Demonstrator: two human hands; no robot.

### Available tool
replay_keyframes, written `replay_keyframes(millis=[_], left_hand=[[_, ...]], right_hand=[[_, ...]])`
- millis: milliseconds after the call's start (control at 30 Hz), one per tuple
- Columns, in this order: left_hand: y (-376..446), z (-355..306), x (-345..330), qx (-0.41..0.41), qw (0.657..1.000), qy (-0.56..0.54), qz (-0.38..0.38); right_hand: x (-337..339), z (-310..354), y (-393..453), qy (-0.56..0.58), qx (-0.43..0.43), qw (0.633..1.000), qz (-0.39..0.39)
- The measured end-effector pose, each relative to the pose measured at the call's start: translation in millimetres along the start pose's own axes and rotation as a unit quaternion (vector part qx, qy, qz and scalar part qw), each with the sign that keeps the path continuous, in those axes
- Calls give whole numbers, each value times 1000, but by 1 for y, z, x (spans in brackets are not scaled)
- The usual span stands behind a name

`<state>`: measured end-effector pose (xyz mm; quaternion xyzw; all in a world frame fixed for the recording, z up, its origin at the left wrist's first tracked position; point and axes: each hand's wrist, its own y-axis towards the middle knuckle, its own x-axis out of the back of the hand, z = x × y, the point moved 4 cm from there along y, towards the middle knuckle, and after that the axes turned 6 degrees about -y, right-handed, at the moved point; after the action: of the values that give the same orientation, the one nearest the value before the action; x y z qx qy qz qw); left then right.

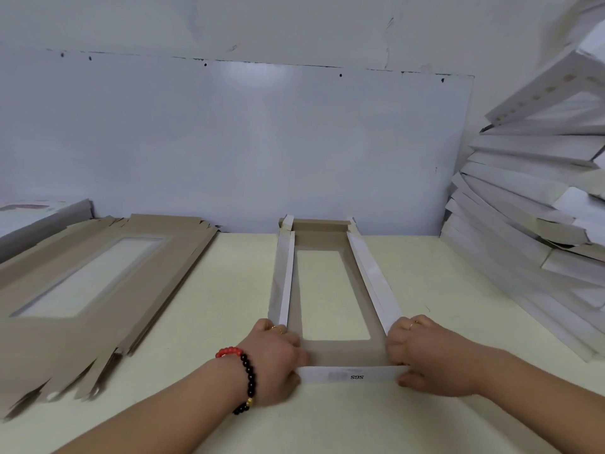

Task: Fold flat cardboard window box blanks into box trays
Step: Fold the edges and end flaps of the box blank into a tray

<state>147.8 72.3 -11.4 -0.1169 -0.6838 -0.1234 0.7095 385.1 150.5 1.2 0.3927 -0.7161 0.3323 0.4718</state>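
Observation:
A cardboard window box blank (353, 355) lies lengthwise on the pale table in front of me, brown inside, white outside, with a clear window in its middle. Both long side walls stand folded up, and the far end flaps are raised. My left hand (278, 358) grips the near left corner, fingers curled over the wall. My right hand (422, 352) grips the near right corner the same way. Between my hands the white near end flap (350, 375), printed "SGS", is folded up towards me.
A stack of flat brown window blanks (98, 276) lies on the table at the left. Folded white box trays (530, 204) are piled high against the wall at the right. A white wall panel (245, 142) closes the back of the pale table (222, 296).

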Motion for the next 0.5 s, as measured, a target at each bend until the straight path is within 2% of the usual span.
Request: replay_keyframes(millis=[100,200,333,500], left_hand=[[6,0,4,-26,999,-5,29],[7,-2,3,-34,998,3,43],[6,-6,1,-35,998,24,44],[3,-7,1,-30,999,22,34]], right_hand=[[5,0,11,-44,35,997,58],[9,-2,22,-89,42,992,84],[13,-5,29,-98,48,989,102],[13,-7,31,-114,67,988,84]])
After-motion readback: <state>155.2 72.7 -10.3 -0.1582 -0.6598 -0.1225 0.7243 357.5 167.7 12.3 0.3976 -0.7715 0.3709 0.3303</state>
